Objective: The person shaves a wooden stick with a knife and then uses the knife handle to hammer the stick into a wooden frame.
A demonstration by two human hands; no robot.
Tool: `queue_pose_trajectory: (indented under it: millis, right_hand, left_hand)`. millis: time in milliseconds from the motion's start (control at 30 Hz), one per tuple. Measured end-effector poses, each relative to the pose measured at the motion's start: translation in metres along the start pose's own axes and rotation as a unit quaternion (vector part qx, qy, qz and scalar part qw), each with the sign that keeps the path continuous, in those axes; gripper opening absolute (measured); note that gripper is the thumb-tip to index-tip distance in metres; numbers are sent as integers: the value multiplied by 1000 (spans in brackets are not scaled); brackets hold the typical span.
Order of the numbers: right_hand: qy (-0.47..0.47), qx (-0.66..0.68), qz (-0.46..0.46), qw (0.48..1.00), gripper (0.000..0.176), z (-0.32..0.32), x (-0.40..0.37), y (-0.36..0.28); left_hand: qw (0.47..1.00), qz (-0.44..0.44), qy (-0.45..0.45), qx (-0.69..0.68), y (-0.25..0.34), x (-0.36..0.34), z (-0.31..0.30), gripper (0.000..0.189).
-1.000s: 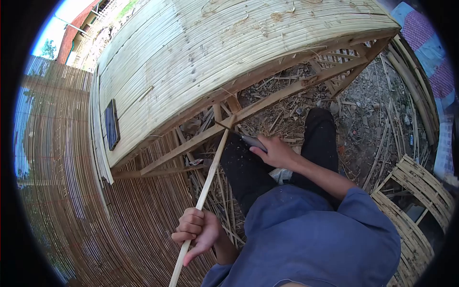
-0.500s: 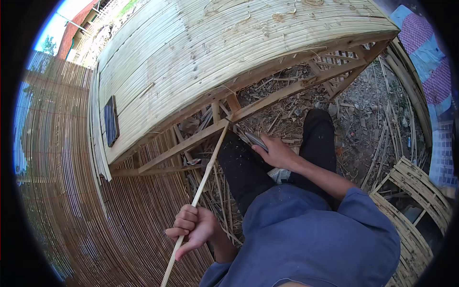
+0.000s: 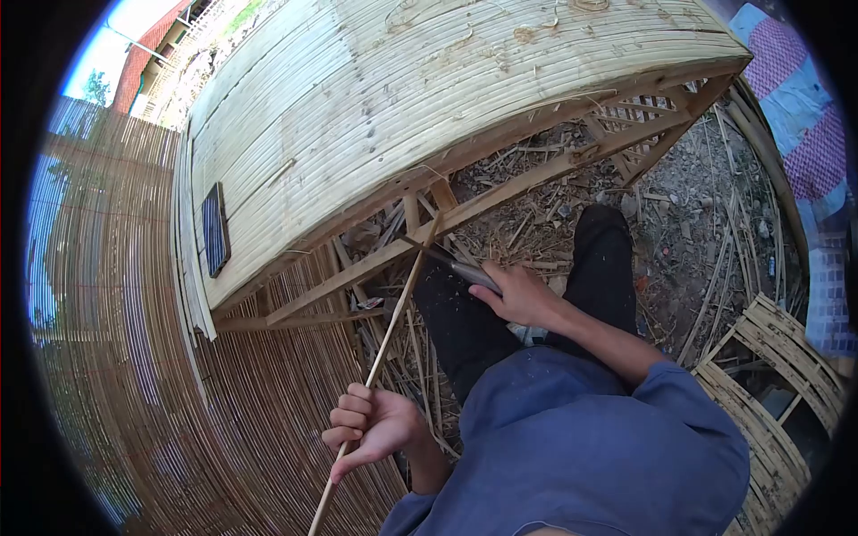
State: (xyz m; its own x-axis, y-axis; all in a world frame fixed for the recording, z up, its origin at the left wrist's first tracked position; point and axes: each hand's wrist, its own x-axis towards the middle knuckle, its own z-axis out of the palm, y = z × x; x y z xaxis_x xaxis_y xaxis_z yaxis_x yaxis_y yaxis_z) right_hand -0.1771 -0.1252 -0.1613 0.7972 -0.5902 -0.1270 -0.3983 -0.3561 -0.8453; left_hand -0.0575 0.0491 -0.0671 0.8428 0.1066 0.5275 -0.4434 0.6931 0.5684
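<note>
A long, thin bamboo strip (image 3: 399, 314) runs diagonally up from the lower left, its upper end against the wooden crossbar of a bamboo-topped table. My left hand (image 3: 382, 422) is closed around the lower part of this strip, thumb pointing down along it. In my right hand (image 3: 521, 297) is a knife (image 3: 471, 274), gripped by its handle. The dark blade points left and crosses the strip close to its upper end. Whether the edge bites into the bamboo cannot be made out.
The slatted bamboo tabletop (image 3: 331, 116) spans the top, with a phone (image 3: 214, 230) on its left edge and shavings at the back. A bamboo screen (image 3: 116, 295) stands left. Scraps litter the ground (image 3: 661, 259). A curved slatted bamboo piece (image 3: 742, 420) lies right.
The knife has moved left, and its blade now crosses the strip near the crossbar. The strip looks narrower, as if turned. My left hand keeps its hold.
</note>
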Motion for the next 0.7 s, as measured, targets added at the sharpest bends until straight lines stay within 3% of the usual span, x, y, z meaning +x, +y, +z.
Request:
queue_pose_trajectory:
  millis: [167, 267, 300, 500, 600, 700]
  right_hand:
    - [-35, 14, -150, 988, 34, 16, -13, 1]
    - [49, 34, 53, 997, 37, 29, 14, 30]
    - [55, -21, 28, 998, 37, 17, 16, 29]
    - [-76, 8, -92, 993, 37, -4, -11, -17]
    - [-55, 6, -118, 992, 34, 16, -9, -8]
    - [17, 27, 15, 999, 36, 21, 18, 13]
  left_hand:
    - [999, -8, 47, 6, -2, 8, 3, 61]
    - [996, -20, 89, 21, 0, 13, 0, 60]
    - [995, -24, 98, 21, -1, 16, 1, 60]
    - [996, -26, 87, 18, -3, 20, 1, 60]
    - [998, -26, 61, 10, -2, 16, -1, 61]
    - [993, -23, 111, 30, -1, 14, -2, 61]
